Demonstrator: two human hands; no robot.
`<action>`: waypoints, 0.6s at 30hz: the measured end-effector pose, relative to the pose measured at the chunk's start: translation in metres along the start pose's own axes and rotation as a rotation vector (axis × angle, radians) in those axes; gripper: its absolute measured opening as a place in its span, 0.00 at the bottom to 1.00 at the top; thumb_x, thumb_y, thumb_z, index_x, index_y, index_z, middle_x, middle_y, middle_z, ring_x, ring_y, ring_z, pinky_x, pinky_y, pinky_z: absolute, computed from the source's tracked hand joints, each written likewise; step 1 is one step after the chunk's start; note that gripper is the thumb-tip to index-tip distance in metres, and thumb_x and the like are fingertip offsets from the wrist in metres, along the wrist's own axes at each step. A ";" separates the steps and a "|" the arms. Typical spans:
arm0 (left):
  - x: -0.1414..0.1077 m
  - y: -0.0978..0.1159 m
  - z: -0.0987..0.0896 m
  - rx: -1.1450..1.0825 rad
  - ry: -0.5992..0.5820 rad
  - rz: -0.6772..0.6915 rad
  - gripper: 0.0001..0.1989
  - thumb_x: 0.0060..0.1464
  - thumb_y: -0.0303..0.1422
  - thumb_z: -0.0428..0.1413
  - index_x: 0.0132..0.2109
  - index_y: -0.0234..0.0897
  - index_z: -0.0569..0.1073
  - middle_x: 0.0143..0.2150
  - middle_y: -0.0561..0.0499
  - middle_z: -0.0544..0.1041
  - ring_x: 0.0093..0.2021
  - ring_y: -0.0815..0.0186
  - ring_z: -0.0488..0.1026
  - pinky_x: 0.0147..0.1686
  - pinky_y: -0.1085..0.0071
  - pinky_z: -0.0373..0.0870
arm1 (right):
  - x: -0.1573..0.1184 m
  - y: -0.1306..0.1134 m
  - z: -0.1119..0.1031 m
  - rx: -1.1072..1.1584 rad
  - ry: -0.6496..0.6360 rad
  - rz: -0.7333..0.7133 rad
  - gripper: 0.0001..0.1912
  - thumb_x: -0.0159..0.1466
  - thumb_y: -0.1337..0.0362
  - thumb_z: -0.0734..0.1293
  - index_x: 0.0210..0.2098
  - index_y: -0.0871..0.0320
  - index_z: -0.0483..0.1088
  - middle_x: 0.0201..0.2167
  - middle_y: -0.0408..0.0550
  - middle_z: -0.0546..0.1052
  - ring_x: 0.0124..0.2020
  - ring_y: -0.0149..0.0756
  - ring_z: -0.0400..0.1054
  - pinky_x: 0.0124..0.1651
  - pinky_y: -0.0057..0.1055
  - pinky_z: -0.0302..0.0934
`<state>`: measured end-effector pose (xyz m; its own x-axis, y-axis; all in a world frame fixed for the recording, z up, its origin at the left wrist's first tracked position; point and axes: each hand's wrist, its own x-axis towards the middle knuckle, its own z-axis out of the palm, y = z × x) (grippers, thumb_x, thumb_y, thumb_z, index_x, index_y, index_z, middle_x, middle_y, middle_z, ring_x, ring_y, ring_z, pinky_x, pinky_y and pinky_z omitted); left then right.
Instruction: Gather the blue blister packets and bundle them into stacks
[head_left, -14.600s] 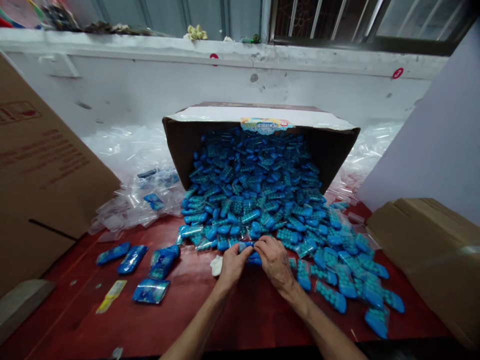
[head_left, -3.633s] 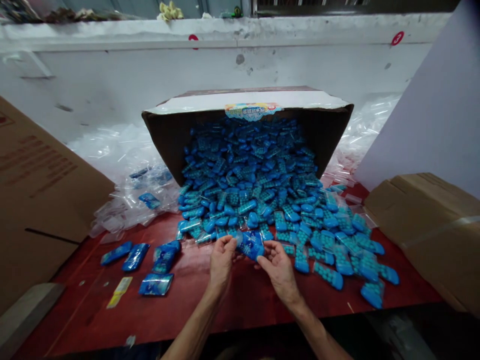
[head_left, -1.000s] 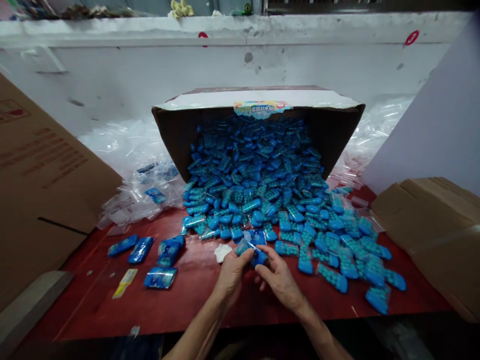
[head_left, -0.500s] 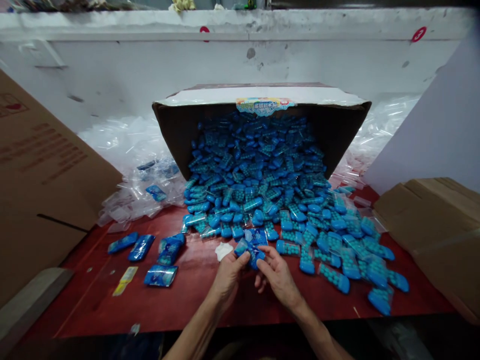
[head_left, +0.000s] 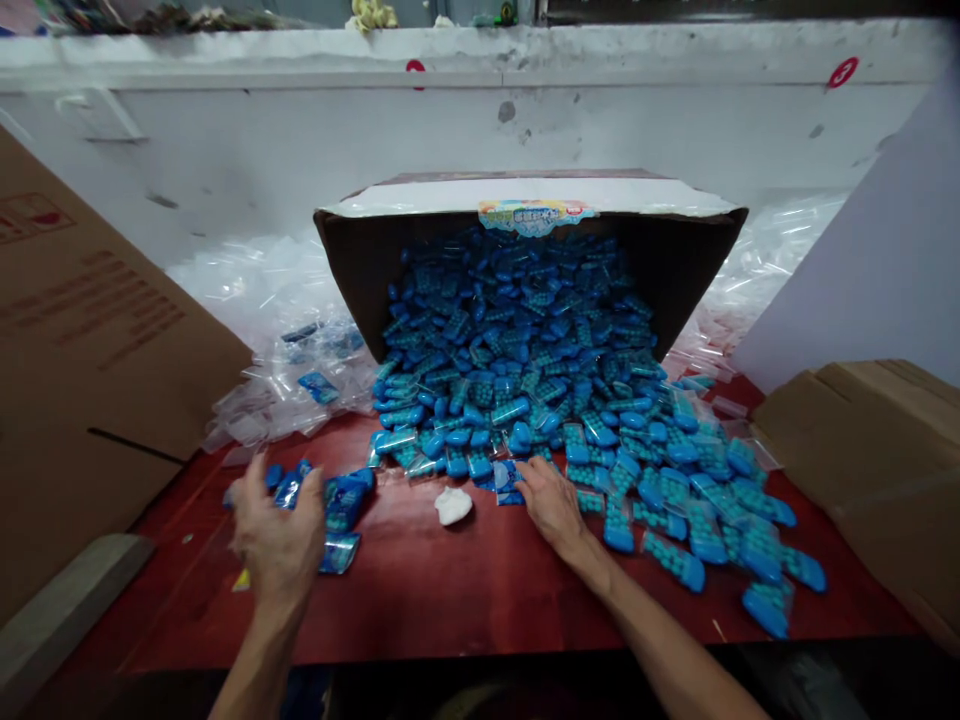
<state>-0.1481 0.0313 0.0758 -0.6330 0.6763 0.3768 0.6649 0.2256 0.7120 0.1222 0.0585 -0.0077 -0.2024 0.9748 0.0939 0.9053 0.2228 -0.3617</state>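
Packets (head_left: 346, 500) and a flat blue wrapper (head_left: 507, 484) on a red table (head_left: 427, 615).
The left hand (head_left: 277, 525), fingers spread apart, hovers by the packets; the right hand (head_left: 553, 508) is at the wrapper beside bead-filled containers (head_left: 517, 370), grip unclear.

Two hands (head_left: 277, 540), low; three cardboard boxes (head_left: 870, 460), left, centre, right; two red stickers (head_left: 843, 72), top; one white lump (head_left: 453, 506); blue-capped tubes (head_left: 517, 370), too many to count.
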 end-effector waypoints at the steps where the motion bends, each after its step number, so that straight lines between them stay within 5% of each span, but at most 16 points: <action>1: -0.008 0.005 0.006 -0.079 -0.033 0.006 0.27 0.44 0.41 0.52 0.52 0.36 0.62 0.52 0.42 0.65 0.52 0.52 0.60 0.50 0.58 0.52 | 0.004 -0.002 0.002 -0.066 -0.021 0.008 0.08 0.60 0.65 0.58 0.38 0.53 0.67 0.36 0.47 0.69 0.39 0.36 0.62 0.35 0.28 0.54; 3: -0.030 0.018 0.025 -0.316 -0.274 -0.047 0.20 0.45 0.39 0.52 0.45 0.36 0.68 0.44 0.45 0.72 0.45 0.58 0.66 0.46 0.64 0.59 | 0.009 -0.004 0.006 -0.142 -0.050 0.019 0.08 0.61 0.66 0.57 0.33 0.55 0.68 0.34 0.47 0.69 0.38 0.36 0.62 0.33 0.28 0.53; 6: -0.066 0.038 0.057 -0.630 -0.556 -0.301 0.16 0.40 0.38 0.57 0.37 0.34 0.71 0.33 0.48 0.75 0.34 0.63 0.70 0.34 0.70 0.65 | 0.012 -0.006 0.009 -0.172 -0.055 0.022 0.10 0.62 0.68 0.55 0.32 0.56 0.67 0.34 0.47 0.70 0.38 0.36 0.62 0.33 0.28 0.52; 9: -0.091 0.049 0.080 -0.722 -0.768 -0.479 0.15 0.37 0.36 0.58 0.35 0.32 0.71 0.26 0.50 0.75 0.22 0.69 0.69 0.23 0.74 0.62 | 0.014 -0.005 0.006 -0.199 -0.059 0.020 0.10 0.63 0.68 0.54 0.34 0.58 0.66 0.34 0.48 0.69 0.37 0.35 0.63 0.32 0.28 0.51; 18: -0.101 0.030 0.109 -0.738 -0.903 -0.653 0.16 0.41 0.37 0.56 0.37 0.31 0.67 0.23 0.52 0.73 0.16 0.74 0.67 0.16 0.79 0.57 | 0.021 0.008 0.004 -0.207 -0.112 -0.017 0.08 0.62 0.65 0.56 0.30 0.55 0.66 0.33 0.43 0.70 0.33 0.31 0.65 0.28 0.25 0.49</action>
<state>-0.0214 0.0463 -0.0058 -0.0780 0.8789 -0.4706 -0.2076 0.4474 0.8699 0.1234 0.0808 -0.0122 -0.2484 0.9686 -0.0090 0.9562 0.2437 -0.1621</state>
